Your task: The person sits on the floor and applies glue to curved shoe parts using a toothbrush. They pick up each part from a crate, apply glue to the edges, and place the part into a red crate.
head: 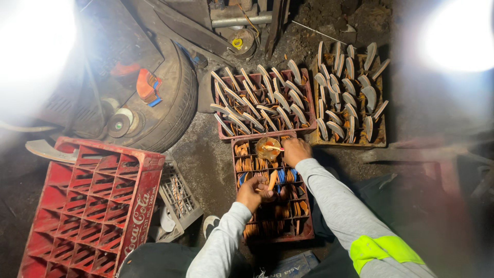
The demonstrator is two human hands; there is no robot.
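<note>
- Curved tan piece [271, 180] sits pinched in the left hand [252, 193], fingers closed round it, above the near red crate [303, 234] of brown pieces;
- right hand [296, 151] grips a small brush [273, 148], fingers closed, tip over a round glue pot [267, 149] resting on that crate;
- two farther crates [222, 135] hold pale curved pieces standing on edge; an empty red crate [92, 206] lies tilted to the left.

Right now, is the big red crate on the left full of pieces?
No, the red crate on the left shows only bare compartments, with no pieces inside.
</note>
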